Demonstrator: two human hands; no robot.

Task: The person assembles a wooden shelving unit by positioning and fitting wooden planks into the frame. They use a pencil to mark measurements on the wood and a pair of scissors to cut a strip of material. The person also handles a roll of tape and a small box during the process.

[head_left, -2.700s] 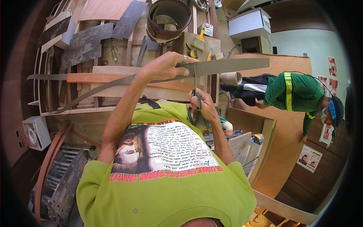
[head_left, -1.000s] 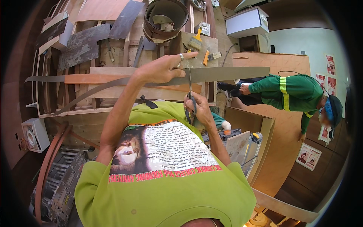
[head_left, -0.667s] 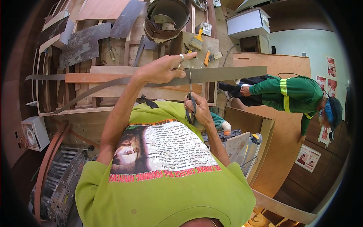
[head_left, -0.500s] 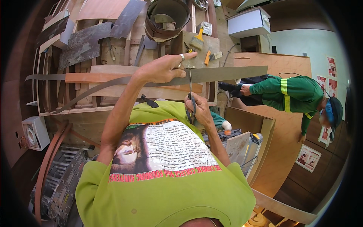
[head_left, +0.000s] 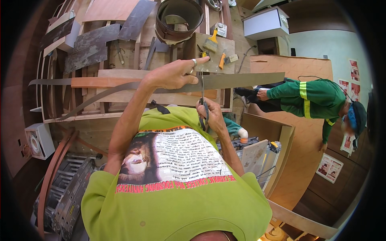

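A long grey-brown flexible strip (head_left: 245,79) stretches across in front of me, its loose tail curving down to the left over the wooden frame. My left hand (head_left: 171,74) is closed on it, thumb on the near side and the index finger pointing right; a ring is on one finger. In my right hand (head_left: 212,114) is a pair of scissors (head_left: 202,90), gripped by its dark handles. Its blades point away from me and cross the strip just right of my left thumb. How far they have cut into the strip cannot be made out.
Past my hands, a board bears a yellow-handled brush (head_left: 211,42), a tape measure (head_left: 204,55) and an orange-handled tool (head_left: 222,61). A coiled dark roll (head_left: 179,20) stands beyond. At the right, a person in green (head_left: 305,98) leans on a large brown sheet (head_left: 289,160). A ladder (head_left: 72,201) lies lower left.
The whole view has shifted very slightly. Both hands, the scissors and the strip hold nearly the same position.
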